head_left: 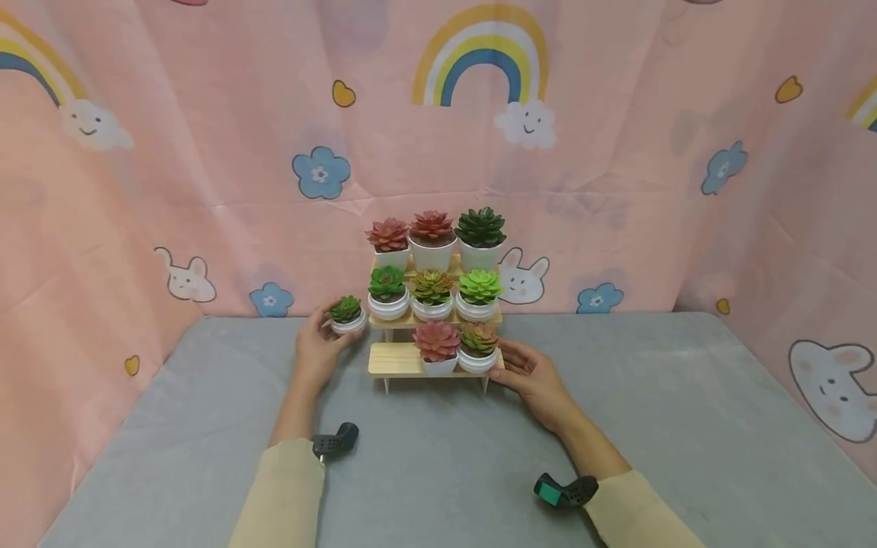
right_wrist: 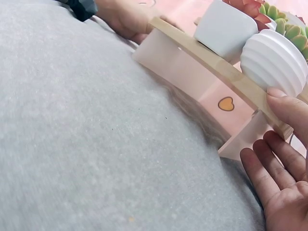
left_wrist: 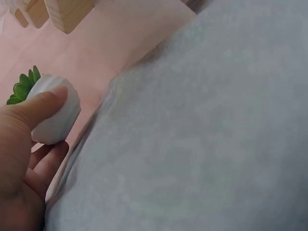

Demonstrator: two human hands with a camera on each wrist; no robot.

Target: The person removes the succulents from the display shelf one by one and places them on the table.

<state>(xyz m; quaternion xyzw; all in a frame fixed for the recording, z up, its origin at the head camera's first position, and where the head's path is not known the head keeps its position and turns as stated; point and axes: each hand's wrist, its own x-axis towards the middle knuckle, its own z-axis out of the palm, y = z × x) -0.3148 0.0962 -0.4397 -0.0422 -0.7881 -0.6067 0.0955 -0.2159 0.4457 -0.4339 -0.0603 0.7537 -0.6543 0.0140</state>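
Your left hand [head_left: 320,352] pinches the green pot [head_left: 346,314] just left of the stand [head_left: 393,361], off the table. Right hand [head_left: 530,374] steadies the near shelf end, fingers relaxed (thumb touching a ribbed pot [right_wrist: 274,60]). Next, likely: set it in the empty near-left slot, level.

My left hand [head_left: 317,352] was raised ahead of me, thumb and fingers curled in a grip. My right hand [head_left: 533,378] lay forward, fingers relaxed, thumb extended.

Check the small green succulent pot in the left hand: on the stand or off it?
Off. The left hand holds the green succulent pot beside the wooden stand, left of the middle tier.
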